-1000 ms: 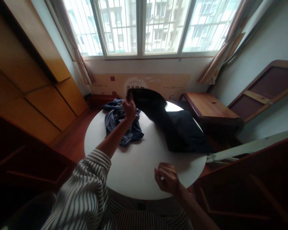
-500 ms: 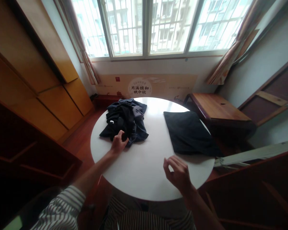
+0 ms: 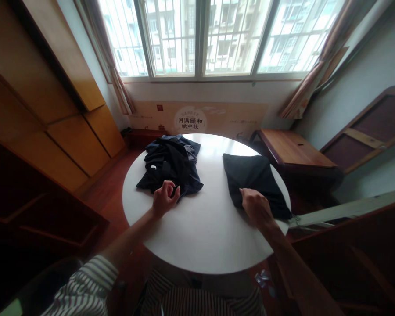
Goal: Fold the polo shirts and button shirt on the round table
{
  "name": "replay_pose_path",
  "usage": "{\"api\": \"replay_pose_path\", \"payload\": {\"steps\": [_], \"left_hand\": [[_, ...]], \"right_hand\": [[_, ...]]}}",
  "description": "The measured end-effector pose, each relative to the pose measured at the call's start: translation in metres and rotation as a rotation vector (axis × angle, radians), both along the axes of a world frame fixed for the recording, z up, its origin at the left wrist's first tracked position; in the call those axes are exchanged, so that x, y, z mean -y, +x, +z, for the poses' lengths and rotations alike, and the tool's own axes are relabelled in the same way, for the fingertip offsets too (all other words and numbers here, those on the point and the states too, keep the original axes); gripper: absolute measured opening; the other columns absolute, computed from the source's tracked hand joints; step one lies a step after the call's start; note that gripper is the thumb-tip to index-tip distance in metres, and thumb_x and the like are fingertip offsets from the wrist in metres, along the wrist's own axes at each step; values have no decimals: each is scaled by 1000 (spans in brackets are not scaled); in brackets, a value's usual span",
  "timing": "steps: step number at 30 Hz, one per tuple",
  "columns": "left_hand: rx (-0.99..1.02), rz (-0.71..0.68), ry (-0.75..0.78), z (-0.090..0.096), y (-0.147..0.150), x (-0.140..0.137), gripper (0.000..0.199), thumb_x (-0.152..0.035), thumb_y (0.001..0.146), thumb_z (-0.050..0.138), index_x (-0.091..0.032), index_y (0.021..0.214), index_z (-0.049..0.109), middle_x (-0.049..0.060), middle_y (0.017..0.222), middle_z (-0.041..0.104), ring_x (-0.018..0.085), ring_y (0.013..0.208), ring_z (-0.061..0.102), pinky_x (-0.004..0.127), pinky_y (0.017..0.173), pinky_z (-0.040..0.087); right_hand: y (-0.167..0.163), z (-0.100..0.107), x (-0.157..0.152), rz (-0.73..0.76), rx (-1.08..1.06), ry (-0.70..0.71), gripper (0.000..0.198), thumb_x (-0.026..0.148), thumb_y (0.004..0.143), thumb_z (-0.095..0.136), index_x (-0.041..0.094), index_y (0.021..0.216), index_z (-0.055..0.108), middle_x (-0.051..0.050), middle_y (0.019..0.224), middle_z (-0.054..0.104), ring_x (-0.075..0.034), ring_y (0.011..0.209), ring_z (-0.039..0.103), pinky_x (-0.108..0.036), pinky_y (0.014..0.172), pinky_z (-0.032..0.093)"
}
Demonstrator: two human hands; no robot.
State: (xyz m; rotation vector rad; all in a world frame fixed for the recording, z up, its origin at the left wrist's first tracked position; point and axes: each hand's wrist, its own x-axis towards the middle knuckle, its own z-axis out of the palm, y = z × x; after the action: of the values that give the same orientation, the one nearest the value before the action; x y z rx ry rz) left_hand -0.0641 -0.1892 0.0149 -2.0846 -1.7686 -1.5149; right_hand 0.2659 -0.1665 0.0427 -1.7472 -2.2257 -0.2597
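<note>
My left hand point(image 3: 165, 198) is at the near edge of a rumpled pile of dark clothes point(image 3: 171, 160) on the left of the table. Its fingers are curled, with a gap between them and the thumb, and no cloth shows pinched there. A small white patch lies on the black cloth in the pile. On the right, a black garment point(image 3: 250, 173) is spread flat in a roughly four-sided shape. Over its near left part is my right hand point(image 3: 256, 205), its fingers closed down against the fabric. The fingertips are mostly hidden behind the hand.
The round white table point(image 3: 200, 237) carries both lots of clothing. Beyond its right side is a low wooden table point(image 3: 296, 149). Wooden cabinets point(image 3: 75, 145) line the left, and a barred window is ahead. Dark red furniture point(image 3: 355, 263) is close at right.
My right hand has moved forward from the bare tabletop onto the black garment. The garment's right corner has shifted slightly left. My left hand's fingers have loosened from the pile's edge.
</note>
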Motion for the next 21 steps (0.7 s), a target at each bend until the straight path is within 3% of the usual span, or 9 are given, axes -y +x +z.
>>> {"api": "replay_pose_path", "payload": {"steps": [2,5,7,9,13,17,21], "left_hand": [[20,-97,8,13,15,-1,17,-38,91,58,-22,90,52,-9,57,44,9,48,45,20,52,38],[30,-310,-56,38,58,-5,16,-35,97,52,-20,96,60,-4,64,56,9,53,52,20,56,43],[-34,-496,-126,51,94,-8,23,-33,101,46,-20,101,65,1,78,65,11,64,60,22,63,48],[-192,-678,-210,55,129,-8,29,-40,99,51,-20,110,68,6,97,69,16,81,66,25,72,51],[-519,-894,-398,32,170,-9,60,-56,78,76,-17,123,68,13,112,65,26,96,66,32,78,53],[-475,-1023,-459,10,176,-11,31,-37,89,69,-19,114,74,10,105,66,19,87,66,28,79,51],[-262,-1000,-470,21,170,-10,21,-28,95,61,-17,101,78,9,94,67,15,76,65,26,72,52]], "right_hand": [[-30,1,18,220,-9,35,32,17,103,41,12,84,66,-13,84,70,-24,83,66,-33,76,48],[-78,-3,56,541,-13,-21,28,16,100,45,13,82,66,-11,85,68,-24,86,64,-36,84,49],[-100,-3,81,625,-39,-65,19,21,98,52,10,94,67,-14,95,69,-27,94,64,-39,89,49],[-107,2,102,674,-72,-145,24,26,96,56,8,109,65,-16,103,69,-28,97,64,-40,87,50],[-83,19,123,772,-136,-252,21,23,96,53,13,110,65,-11,97,70,-24,83,67,-36,73,54],[-43,26,122,902,-390,-39,17,11,95,50,16,101,65,-9,96,72,-20,85,69,-32,75,56],[-17,33,117,792,-584,193,19,4,90,54,18,98,63,-7,89,72,-18,78,70,-29,70,56]]}}
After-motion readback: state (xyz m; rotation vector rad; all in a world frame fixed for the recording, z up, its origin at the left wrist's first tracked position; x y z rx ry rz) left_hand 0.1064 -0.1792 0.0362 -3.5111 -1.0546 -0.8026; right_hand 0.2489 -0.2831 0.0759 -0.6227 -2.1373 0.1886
